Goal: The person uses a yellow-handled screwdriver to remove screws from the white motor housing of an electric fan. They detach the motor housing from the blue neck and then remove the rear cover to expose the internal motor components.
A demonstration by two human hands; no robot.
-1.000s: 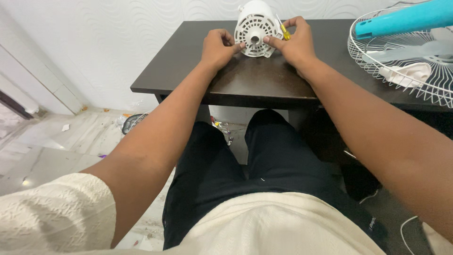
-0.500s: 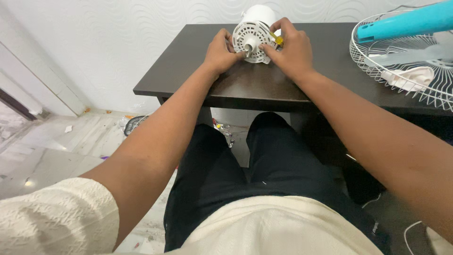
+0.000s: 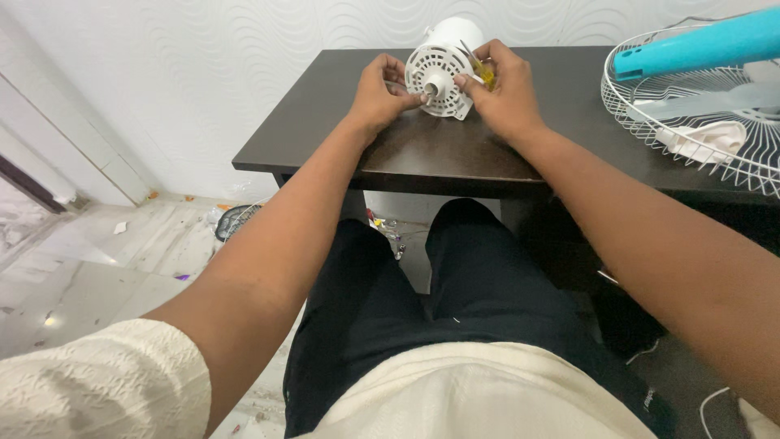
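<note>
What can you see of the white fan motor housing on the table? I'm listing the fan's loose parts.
The white fan motor housing looks like moulded plastic: a rounded drum lying on its side, its flat vented face, ringed with slots around a short central hub, turned toward the camera. It sits at the far edge of the dark table. The left hand grips its left rim; the right hand holds its right side, with a yellow-handled screwdriver against it.

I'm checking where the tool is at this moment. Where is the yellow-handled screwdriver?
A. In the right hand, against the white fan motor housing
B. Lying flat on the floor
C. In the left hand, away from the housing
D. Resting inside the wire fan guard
A: the yellow-handled screwdriver sits under the right hand, against the white fan motor housing.
</note>
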